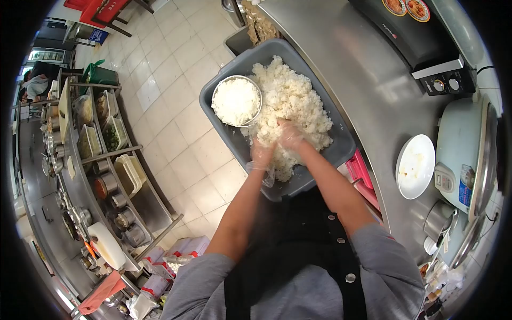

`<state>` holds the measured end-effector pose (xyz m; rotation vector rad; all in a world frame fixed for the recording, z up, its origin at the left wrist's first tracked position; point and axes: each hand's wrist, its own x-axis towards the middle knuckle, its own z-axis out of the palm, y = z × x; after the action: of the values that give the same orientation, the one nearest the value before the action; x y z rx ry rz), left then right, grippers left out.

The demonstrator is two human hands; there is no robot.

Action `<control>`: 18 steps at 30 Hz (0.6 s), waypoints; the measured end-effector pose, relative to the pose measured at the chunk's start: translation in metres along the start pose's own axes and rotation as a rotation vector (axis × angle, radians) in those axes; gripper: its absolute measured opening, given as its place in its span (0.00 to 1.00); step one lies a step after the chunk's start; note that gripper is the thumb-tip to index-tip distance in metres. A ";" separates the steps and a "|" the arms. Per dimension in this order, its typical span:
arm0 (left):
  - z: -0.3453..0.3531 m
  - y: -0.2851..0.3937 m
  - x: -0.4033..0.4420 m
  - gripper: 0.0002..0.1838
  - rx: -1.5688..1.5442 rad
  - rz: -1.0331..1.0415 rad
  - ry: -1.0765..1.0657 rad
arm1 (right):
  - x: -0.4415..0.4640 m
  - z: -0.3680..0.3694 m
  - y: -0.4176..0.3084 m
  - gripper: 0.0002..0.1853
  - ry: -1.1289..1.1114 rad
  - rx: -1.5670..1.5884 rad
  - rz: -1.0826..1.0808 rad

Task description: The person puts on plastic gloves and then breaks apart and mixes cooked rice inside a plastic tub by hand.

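Observation:
A deep grey plastic tub (213, 136) holds a large heap of cooked white rice (296, 93). Inside its left end sits a round metal bowl (260, 109), filled to the rim with more rice. My left hand (262, 153), in a clear plastic glove, is pushed into the near side of the heap, its fingertips buried. Close beside it, my right hand (290, 134) curls its fingers into the same rice, also gloved. Both hands grip a clump between them, just below the bowl.
Along the right runs a steel counter (341, 64) with a black microwave (416, 37), a white bowl (415, 166) and a large rice cooker (461, 154). Shelves with food trays (130, 176) stand left, across the tiled floor (181, 133). Another person (37, 85) is at far left.

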<state>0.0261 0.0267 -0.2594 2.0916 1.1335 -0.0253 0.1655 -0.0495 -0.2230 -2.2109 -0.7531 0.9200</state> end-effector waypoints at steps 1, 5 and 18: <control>0.008 -0.015 0.011 0.41 -0.401 -0.173 -0.094 | 0.000 0.005 -0.009 0.16 0.001 0.003 -0.003; 0.008 -0.030 0.019 0.28 -1.234 -0.629 -0.438 | -0.018 0.022 -0.013 0.16 -0.108 -0.211 0.044; -0.014 0.021 0.040 0.22 -0.165 0.116 -0.359 | -0.054 -0.061 -0.020 0.22 0.064 -0.075 0.014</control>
<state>0.0612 0.0570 -0.2503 1.9066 0.7717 -0.2349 0.1745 -0.0937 -0.1522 -2.3025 -0.7546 0.8360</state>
